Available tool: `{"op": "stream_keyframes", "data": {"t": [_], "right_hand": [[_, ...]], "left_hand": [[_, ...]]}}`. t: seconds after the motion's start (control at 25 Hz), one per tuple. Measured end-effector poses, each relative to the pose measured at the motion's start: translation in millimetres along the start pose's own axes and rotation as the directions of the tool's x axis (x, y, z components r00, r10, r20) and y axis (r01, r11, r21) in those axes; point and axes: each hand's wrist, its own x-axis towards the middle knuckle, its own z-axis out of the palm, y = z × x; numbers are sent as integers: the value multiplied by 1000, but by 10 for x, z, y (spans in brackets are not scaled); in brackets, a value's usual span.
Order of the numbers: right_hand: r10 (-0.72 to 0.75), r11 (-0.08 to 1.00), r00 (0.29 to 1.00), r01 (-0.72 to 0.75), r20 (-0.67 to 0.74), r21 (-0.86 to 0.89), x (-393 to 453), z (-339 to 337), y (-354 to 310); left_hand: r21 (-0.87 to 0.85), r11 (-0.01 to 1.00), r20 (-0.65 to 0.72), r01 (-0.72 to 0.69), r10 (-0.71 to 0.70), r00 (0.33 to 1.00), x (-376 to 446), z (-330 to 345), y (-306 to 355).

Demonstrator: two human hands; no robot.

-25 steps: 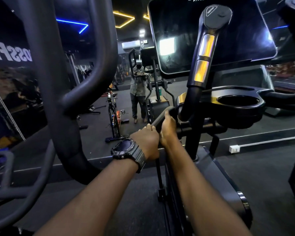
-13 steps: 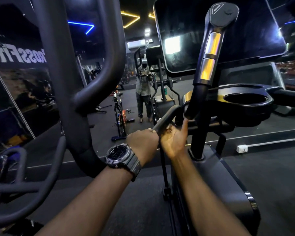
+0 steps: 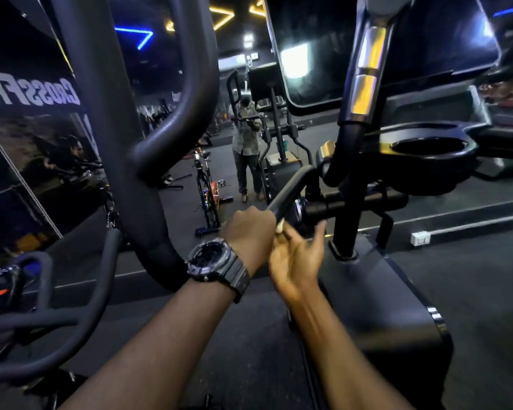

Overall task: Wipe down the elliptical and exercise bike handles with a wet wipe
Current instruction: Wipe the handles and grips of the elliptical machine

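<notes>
1. Handle bar (image 3: 290, 190) of the elliptical: a dark angled tube, rising from the left hand (image 3: 249, 229) toward the pivot beside the upright grip (image 3: 365, 84) with metal sensor plates.
2. Left hand, with a wristwatch (image 3: 216, 261) on the wrist, is curled round the bar's lower end.
3. Right hand (image 3: 296, 255) sits just beside it, palm up, fingers loosely spread; a pale scrap, likely the wet wipe (image 3: 279, 227), shows between the 2 hands. Which hand holds it, cannot tell.
4. Judgement: bar is rigid and fixed, smooth coating probably slick when damp; wipe is limp and light. Wrap it round the tube and slide upward.
5. Cup holder (image 3: 427, 146) lies right of the grip.
</notes>
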Motion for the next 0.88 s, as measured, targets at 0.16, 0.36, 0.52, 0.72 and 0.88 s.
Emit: {"op": "stream_keyframes", "data": {"t": [0.16,0.36,0.52,0.72,0.88], "right_hand": [[-37,999,998,38,-41,14,80,189,-115],[-37,998,999,36,-11,-60,-160,117,93],[-26,999,999,26,-25,-25,-222,208,72],[0,999,1000,0,-10,-53,-482,208,227],[3,998,1000,-3,3,-63,-632,312,231]], "left_hand": [[-12,1000,26,10,-10,1000,-16,-25,20],[39,999,5,5,-5,1000,-42,17,-2],[40,999,34,29,-31,999,-106,-17,1],[89,996,32,28,-30,999,-159,-49,-32],[168,985,-61,-28,39,997,-359,-99,-110]]}}
